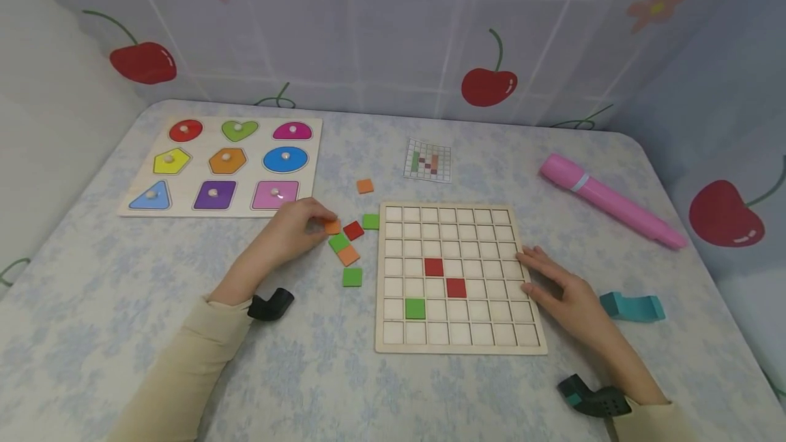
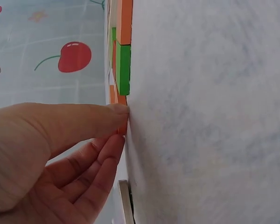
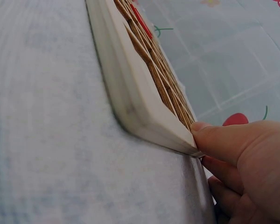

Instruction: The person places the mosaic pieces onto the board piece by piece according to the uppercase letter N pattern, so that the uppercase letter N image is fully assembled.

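Note:
Thumb and fingertips of my left hand [image 1: 295, 229] pinch an orange square tile [image 1: 332, 227] low over the table; the left wrist view shows the thumb [image 2: 98, 116] on its edge. Close beside it lie a red tile [image 1: 353, 230], a green tile [image 1: 339, 243] and another orange tile [image 1: 348, 256]. To the right is a wooden grid board [image 1: 462, 348] with two red tiles [image 1: 433, 267] and one green tile [image 1: 415, 309] in its cells. My right hand [image 1: 571, 302] rests with extended fingers at the board's right edge, its thumb [image 3: 214, 137] touching the rim.
More loose tiles lie left of the board, including a green tile [image 1: 352, 277] and an orange tile [image 1: 365, 186]. A pattern card [image 1: 428, 160] lies behind it. A shape puzzle [image 1: 245, 189] is at the back left, a pink tube [image 1: 614, 203] and teal piece [image 1: 632, 307] at right.

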`<state>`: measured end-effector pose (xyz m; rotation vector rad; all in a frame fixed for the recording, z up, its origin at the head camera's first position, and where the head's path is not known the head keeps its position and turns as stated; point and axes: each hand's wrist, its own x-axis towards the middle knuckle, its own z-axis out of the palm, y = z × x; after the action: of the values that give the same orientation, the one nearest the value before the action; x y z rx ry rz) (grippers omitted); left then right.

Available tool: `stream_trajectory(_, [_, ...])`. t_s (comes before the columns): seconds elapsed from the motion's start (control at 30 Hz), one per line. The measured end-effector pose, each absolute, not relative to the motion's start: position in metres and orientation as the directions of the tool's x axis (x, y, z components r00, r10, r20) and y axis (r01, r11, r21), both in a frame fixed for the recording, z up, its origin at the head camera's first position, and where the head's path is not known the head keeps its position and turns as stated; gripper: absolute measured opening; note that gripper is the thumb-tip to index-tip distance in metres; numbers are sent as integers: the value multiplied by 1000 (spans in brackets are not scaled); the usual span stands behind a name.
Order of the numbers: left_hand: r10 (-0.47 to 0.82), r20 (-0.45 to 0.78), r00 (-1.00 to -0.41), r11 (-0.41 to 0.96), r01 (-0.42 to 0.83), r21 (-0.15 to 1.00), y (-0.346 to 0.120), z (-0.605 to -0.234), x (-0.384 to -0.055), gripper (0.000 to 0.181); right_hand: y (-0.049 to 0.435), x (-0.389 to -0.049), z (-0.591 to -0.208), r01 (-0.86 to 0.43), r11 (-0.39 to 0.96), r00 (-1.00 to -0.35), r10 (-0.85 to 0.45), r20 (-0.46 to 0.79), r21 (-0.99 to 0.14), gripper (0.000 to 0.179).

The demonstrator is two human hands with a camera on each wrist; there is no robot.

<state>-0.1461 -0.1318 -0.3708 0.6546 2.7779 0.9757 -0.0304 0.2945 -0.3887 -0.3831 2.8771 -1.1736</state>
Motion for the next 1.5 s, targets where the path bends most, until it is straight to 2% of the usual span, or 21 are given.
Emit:
stream_trajectory(0.43, [399, 40, -916, 688, 328, 647, -128, -369, -146, 27, 297, -31, -387, -224, 698, -970, -227, 87, -680, 50])
stream_trajectory(0.57, [416, 76, -906, 653, 356, 668, -124, -365, -144, 27, 298, -31, -387, -231, 701, -969, -230, 93, -675, 50])
stream_trajectory(0.73, [483, 127, -866, 563, 419, 712, -106, -353, -138, 26, 300, -30, -387, -246, 696, -965, -239, 106, -674, 49])
stream_trajectory(0.97, [577, 97, -811, 474, 430, 769, -68, -336, -128, 28, 297, -25, -387, -223, 701, -971, -224, 88, -678, 49])
stream_trajectory(1.17, [695, 117, -709, 373, 494, 785, -16, -340, -132, 26, 297, -27, -387, -223, 713, -971, -220, 89, -665, 49])
stream_trajectory(1.27, [722, 85, -687, 372, 488, 790, 11, -346, -135, 25, 297, -29, -389, -228, 714, -970, -225, 91, -662, 48])
stream_trajectory(1.37, [725, 35, -687, 398, 461, 794, 31, -353, -137, 25, 296, -30, -390, -228, 713, -970, -228, 89, -663, 48])
stream_trajectory(1.5, [725, 19, -688, 441, 486, 755, 49, -359, -139, 22, 296, -31, -391, -220, 705, -971, -227, 80, -674, 48])
